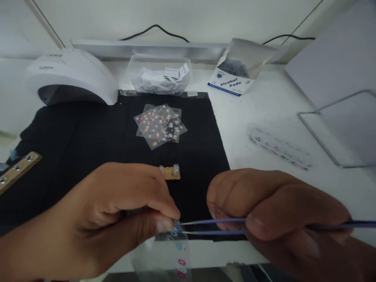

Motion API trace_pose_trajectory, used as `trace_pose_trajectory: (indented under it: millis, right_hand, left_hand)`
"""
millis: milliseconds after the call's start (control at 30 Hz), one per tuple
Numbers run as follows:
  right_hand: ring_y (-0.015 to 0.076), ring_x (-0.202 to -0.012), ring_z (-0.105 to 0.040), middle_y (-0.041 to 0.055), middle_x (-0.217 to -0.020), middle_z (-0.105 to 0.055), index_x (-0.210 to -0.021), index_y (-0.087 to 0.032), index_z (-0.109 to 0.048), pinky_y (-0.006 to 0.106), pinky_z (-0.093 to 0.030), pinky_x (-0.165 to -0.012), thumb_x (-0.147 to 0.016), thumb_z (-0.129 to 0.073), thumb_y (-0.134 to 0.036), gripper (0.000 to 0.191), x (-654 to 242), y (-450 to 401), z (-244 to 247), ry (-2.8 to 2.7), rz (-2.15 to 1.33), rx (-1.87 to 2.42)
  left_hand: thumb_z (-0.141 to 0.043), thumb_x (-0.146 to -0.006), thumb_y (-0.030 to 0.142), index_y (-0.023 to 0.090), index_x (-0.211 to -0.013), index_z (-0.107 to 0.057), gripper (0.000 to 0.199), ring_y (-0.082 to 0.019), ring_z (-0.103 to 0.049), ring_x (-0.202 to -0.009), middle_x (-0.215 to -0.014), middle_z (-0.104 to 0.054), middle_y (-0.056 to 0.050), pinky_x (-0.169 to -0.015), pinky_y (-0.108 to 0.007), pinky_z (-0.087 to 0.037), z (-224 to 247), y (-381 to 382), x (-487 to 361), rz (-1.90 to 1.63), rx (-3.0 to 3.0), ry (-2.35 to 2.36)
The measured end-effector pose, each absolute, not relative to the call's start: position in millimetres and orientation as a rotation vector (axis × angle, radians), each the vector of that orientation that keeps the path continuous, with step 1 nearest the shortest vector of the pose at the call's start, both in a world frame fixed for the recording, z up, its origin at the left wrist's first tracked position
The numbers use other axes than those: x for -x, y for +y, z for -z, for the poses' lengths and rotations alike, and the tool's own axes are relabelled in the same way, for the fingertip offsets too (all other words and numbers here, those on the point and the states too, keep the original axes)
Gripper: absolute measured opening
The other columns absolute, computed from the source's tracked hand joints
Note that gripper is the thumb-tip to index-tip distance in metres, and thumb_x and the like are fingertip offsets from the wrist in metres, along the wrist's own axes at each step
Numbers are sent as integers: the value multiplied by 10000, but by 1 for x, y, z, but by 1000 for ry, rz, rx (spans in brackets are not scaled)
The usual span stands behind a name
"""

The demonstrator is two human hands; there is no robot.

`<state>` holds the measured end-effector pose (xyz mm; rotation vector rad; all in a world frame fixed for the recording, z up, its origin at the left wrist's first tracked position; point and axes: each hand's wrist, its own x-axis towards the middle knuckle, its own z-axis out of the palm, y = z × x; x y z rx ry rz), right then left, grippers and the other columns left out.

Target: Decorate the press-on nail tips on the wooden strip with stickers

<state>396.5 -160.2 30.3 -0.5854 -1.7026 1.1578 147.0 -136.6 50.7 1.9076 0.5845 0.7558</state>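
Note:
Between the thumb and forefinger of my left hand (132, 211) is a clear sticker sheet (164, 258) with small blue and pink prints along its right side. My right hand (282, 211) is closed around blue tweezers (217, 221). Their two slim tips are apart and reach the sheet's upper corner, beside my left thumb. Whether they touch a sticker I cannot tell. Just behind my left hand, a small yellow piece (172, 173) with clear knobs lies on the black cloth (196, 137), partly hidden by the fingers.
Several clear printed sheets (160, 123) lie fanned on the cloth. A white domed lamp (73, 74), a clear bin (160, 88) of white packets and an alcohol pads box (232, 80) stand behind. A wooden strip (22, 168) is left; a clear case (279, 149) and wire stand (320, 145) are right.

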Motion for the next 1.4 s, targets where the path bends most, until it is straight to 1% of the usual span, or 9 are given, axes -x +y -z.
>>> trace_pose_trajectory:
  millis: [133, 333, 533, 733, 800, 933, 1100, 1267, 1400]
  right_hand:
    - [150, -625, -663, 24, -747, -663, -904, -203, -696, 313, -564, -549, -975, -574, -352, 205, -394, -160, -30, -1677, -1195, 579]
    - [150, -546, -623, 14, -635, -633, -838, -187, -757, 303, -499, -493, -969, -585, -333, 261, -381, -162, -28, -1415, -1255, 606]
    - [160, -572, -636, 33, -665, -652, -910, -185, -798, 306, -499, -504, -929, -623, -293, 206, -379, -160, -23, -1330, -1357, 531]
    - [163, -577, -634, 38, -639, -652, -919, -195, -812, 301, -492, -506, -906, -634, -284, 199, -380, -157, -25, -1338, -1360, 532]
    - [167, -582, -639, 40, -638, -654, -937, -201, -814, 306, -503, -516, -909, -635, -296, 205, -380, -157, -26, -1353, -1356, 531]
    - [159, -578, -646, 46, -699, -672, -1023, -221, -800, 299, -512, -510, -938, -598, -278, 226, -381, -157, -25, -1373, -1357, 548]
    - [180, -643, -661, 52, -703, -688, -1004, -208, -793, 326, -541, -571, -942, -598, -304, 226, -385, -156, -23, -1470, -1304, 541]
    - [162, -611, -650, 47, -691, -676, -954, -185, -788, 297, -519, -536, -937, -602, -263, 202, -381, -155, -26, -1468, -1292, 517]
    - [162, -640, -669, 48, -758, -679, -1015, -190, -767, 310, -547, -571, -964, -570, -261, 216, -385, -156, -25, -1549, -1278, 484]
  left_hand:
    - [-627, -917, 69, 158, -900, -677, 103, -73, -626, -611, -713, -670, 8, -566, -152, -492, -50, -137, -147, -765, -1897, 568]
    - [-601, -916, 42, 162, -936, -668, 139, -74, -638, -617, -708, -667, 15, -580, -160, -507, -46, -139, -147, -771, -1867, 567]
    - [-604, -926, 80, 172, -860, -650, 122, -70, -622, -614, -707, -646, 24, -561, -169, -487, -45, -138, -147, -753, -1893, 621]
    - [-598, -931, 87, 175, -875, -656, 120, -65, -613, -616, -717, -640, 32, -561, -163, -483, -48, -139, -148, -726, -1899, 642]
    - [-595, -929, 78, 179, -881, -658, 128, -63, -612, -616, -721, -644, 36, -568, -158, -487, -48, -139, -149, -726, -1889, 655]
    - [-603, -924, 86, 195, -861, -658, 138, -53, -604, -613, -727, -648, 45, -566, -129, -476, -48, -139, -149, -711, -1895, 707]
    - [-592, -951, 148, 229, -870, -673, 140, -71, -635, -656, -787, -692, 35, -579, -133, -488, -46, -144, -144, -670, -1912, 773]
    - [-596, -952, 156, 238, -865, -681, 147, -81, -659, -699, -833, -716, 28, -579, -129, -492, -43, -147, -142, -665, -1912, 803]
    - [-590, -954, 153, 220, -847, -687, 159, -71, -640, -654, -783, -695, 28, -565, -122, -487, -46, -145, -143, -648, -1901, 792]
